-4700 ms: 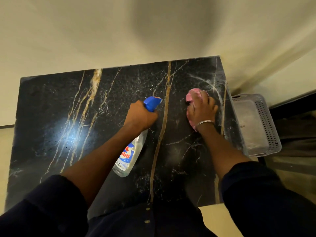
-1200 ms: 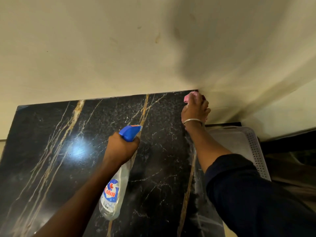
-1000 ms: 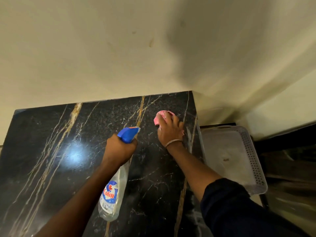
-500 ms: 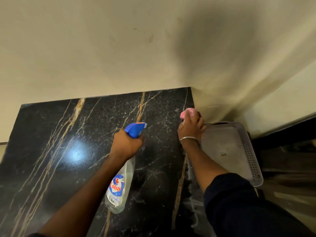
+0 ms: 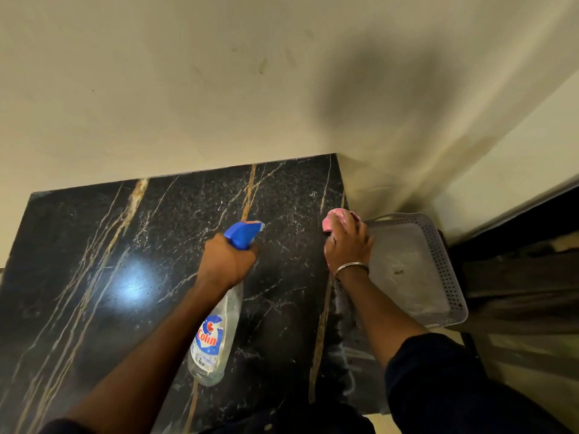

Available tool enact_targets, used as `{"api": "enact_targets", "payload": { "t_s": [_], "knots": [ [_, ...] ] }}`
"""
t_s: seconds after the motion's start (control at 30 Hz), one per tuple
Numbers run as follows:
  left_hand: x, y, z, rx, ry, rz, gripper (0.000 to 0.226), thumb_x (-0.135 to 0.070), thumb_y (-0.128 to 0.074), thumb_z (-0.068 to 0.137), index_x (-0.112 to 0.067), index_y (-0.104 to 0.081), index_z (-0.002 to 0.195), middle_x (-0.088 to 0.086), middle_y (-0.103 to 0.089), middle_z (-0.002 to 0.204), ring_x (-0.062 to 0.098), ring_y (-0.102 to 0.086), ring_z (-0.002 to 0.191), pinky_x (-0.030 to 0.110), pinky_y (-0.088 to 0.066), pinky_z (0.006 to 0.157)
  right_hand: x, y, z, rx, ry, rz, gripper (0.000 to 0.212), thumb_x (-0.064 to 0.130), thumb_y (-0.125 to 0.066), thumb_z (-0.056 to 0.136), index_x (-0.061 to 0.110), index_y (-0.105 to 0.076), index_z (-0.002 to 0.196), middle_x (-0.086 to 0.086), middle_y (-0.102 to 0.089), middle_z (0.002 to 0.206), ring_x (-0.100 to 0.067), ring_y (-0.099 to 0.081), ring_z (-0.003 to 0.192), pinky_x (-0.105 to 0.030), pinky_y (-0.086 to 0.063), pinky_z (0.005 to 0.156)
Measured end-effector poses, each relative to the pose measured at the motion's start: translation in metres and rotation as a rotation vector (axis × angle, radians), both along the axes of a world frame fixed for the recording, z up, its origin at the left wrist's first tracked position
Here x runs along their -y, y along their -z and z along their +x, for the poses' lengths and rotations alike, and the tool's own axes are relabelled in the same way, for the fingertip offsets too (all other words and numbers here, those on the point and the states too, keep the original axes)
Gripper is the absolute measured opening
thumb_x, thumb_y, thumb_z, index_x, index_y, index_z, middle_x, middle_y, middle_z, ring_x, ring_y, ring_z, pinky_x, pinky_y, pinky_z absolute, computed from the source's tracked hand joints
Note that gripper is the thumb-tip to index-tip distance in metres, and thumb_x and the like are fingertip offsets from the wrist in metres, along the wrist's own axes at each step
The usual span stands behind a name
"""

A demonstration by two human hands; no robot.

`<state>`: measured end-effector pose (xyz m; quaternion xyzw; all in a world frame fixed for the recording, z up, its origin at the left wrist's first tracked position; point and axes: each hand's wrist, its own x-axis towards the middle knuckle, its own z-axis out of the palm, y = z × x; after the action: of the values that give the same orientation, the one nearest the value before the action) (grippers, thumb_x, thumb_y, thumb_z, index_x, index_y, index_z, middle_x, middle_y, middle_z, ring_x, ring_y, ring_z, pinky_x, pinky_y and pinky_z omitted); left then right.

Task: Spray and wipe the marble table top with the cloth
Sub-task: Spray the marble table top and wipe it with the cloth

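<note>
A black marble table top (image 5: 103, 277) with gold and white veins fills the lower left. My left hand (image 5: 227, 263) grips the neck of a clear spray bottle (image 5: 216, 336) with a blue trigger head, held over the middle of the top, nozzle pointing away from me. My right hand (image 5: 346, 245) presses a pink cloth (image 5: 333, 219) at the right edge of the marble. Most of the cloth is hidden under my fingers.
A grey perforated plastic basket (image 5: 441, 261) sits lower, just right of the table's right edge. A cream wall (image 5: 188, 89) runs along the table's far edge. Dark furniture (image 5: 517, 277) lies further right.
My right hand with the cloth has swept from the far right corner inward, then back out to the right edge. The left hand with the bottle has stayed roughly in place.
</note>
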<state>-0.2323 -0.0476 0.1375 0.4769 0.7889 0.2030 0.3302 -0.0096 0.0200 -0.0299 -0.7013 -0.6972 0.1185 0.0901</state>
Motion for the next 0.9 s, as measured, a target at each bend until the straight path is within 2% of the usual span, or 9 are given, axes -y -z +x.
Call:
{"api": "enact_targets", "payload": {
  "t_s": [0.13,0.2,0.33,0.47,0.6,0.7,0.8,0.9],
  "knots": [
    [0.007,0.003,0.004,-0.003,0.015,0.013,0.011,-0.016,-0.065,0.084,-0.011,-0.057,0.088,0.003,-0.055,0.066,0.011,-0.052,0.056,0.019,-0.042,0.053,0.013,0.0,-0.003,0.005,0.141,-0.019,0.056,0.026,-0.063,0.08,0.027,-0.053,0.135,-0.008,-0.041,0.15,-0.037,-0.043,0.123,-0.046,-0.04,0.085],
    [0.01,0.003,0.005,0.007,0.004,0.021,0.011,-0.016,-0.065,0.084,-0.009,-0.058,0.087,0.005,-0.056,0.066,0.014,-0.053,0.058,0.024,-0.045,0.056,0.027,0.001,-0.018,0.016,0.157,-0.012,0.056,0.026,-0.065,0.078,0.027,-0.055,0.134,-0.01,-0.043,0.148,-0.039,-0.043,0.125,-0.048,-0.041,0.085],
    [0.017,0.005,0.007,0.015,0.0,0.021,0.01,-0.017,-0.065,0.084,-0.011,-0.057,0.088,0.005,-0.057,0.067,0.014,-0.054,0.058,0.023,-0.046,0.055,0.062,0.0,-0.05,0.051,-0.057,0.017,0.056,0.03,-0.065,0.078,0.029,-0.055,0.133,-0.009,-0.048,0.143,-0.039,-0.045,0.123,-0.048,-0.044,0.083],
    [0.024,0.008,0.01,0.0,-0.019,-0.002,0.014,-0.02,-0.067,0.083,-0.011,-0.057,0.089,0.007,-0.06,0.071,0.012,-0.056,0.058,0.02,-0.046,0.053,0.086,0.0,-0.058,0.084,-0.24,0.0,0.055,0.031,-0.058,0.082,0.03,-0.048,0.137,-0.007,-0.045,0.146,-0.036,-0.045,0.124,-0.052,-0.044,0.089],
    [0.034,0.007,0.013,0.0,-0.025,0.012,0.015,-0.02,-0.067,0.083,-0.01,-0.058,0.088,0.003,-0.057,0.068,0.009,-0.053,0.056,0.017,-0.041,0.051,0.083,0.002,-0.023,0.071,-0.044,-0.014,0.058,0.033,-0.062,0.081,0.032,-0.047,0.137,-0.007,-0.042,0.146,-0.037,-0.042,0.125,-0.048,-0.042,0.085],
    [0.038,0.005,0.014,0.016,-0.03,0.022,0.016,-0.018,-0.066,0.082,-0.004,-0.06,0.087,0.007,-0.058,0.069,0.014,-0.054,0.057,0.024,-0.046,0.054,0.076,0.002,0.013,0.056,0.106,-0.007,0.055,0.032,-0.063,0.083,0.029,-0.05,0.136,-0.008,-0.043,0.146,-0.037,-0.044,0.12,-0.049,-0.041,0.085],
    [0.043,0.005,0.014,0.026,-0.014,0.023,0.017,-0.017,-0.066,0.082,-0.003,-0.06,0.089,0.008,-0.059,0.07,0.014,-0.054,0.058,0.023,-0.046,0.054,0.075,0.002,0.028,0.069,0.149,-0.018,0.055,0.026,-0.064,0.081,0.024,-0.052,0.135,-0.013,-0.044,0.145,-0.039,-0.044,0.117,-0.05,-0.039,0.085],
    [0.047,0.006,0.015,0.026,0.001,0.029,0.016,-0.018,-0.066,0.082,-0.004,-0.06,0.088,0.006,-0.057,0.067,0.011,-0.052,0.055,0.018,-0.041,0.05,0.083,0.003,0.01,0.088,0.155,-0.016,0.056,0.028,-0.064,0.082,0.023,-0.052,0.136,-0.014,-0.044,0.145,-0.04,-0.045,0.118,-0.05,-0.04,0.084]
  ]
}}
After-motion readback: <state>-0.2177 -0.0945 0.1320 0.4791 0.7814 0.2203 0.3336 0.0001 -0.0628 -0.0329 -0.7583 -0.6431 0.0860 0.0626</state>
